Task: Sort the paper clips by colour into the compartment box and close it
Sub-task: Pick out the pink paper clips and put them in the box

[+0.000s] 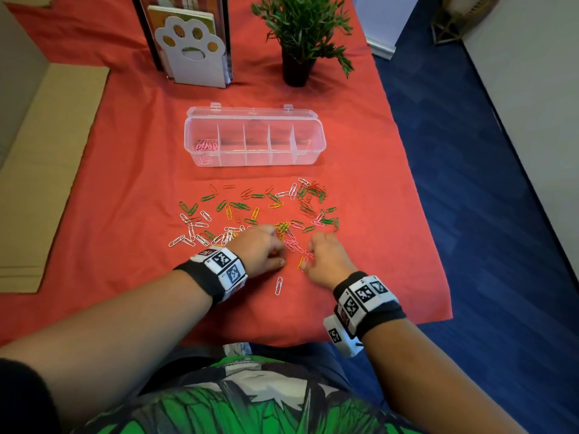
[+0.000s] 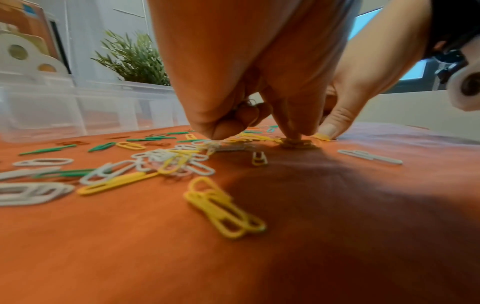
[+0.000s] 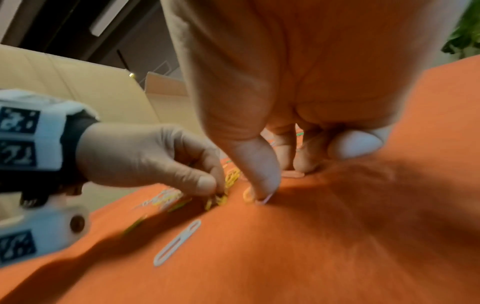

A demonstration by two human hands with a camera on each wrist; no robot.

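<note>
The clear compartment box (image 1: pixel 316 151) stands open on the red cloth, with pink clips (image 1: pixel 206 145) in its leftmost compartment. Loose paper clips (image 1: pixel 250 211) in green, white, yellow, pink and red lie scattered in front of it. My left hand (image 1: pixel 280 258) is at the pile's near edge, fingers curled; in the left wrist view its curled fingers (image 2: pixel 249 115) hold a clip, and its thumb and forefinger pinch yellow clips (image 3: pixel 218 198) on the cloth. My right hand (image 1: pixel 308 261) is close beside it, its thumb (image 3: pixel 259 176) pressing a pink clip (image 3: pixel 267 199) into the cloth.
A single white clip (image 1: pixel 278 286) lies nearest me. A potted plant (image 1: pixel 300 36) and a paw-shaped book holder (image 1: pixel 191 51) stand behind the box. Flat cardboard (image 1: pixel 40 170) lies at the left. The table's right edge drops to blue floor (image 1: pixel 501 214).
</note>
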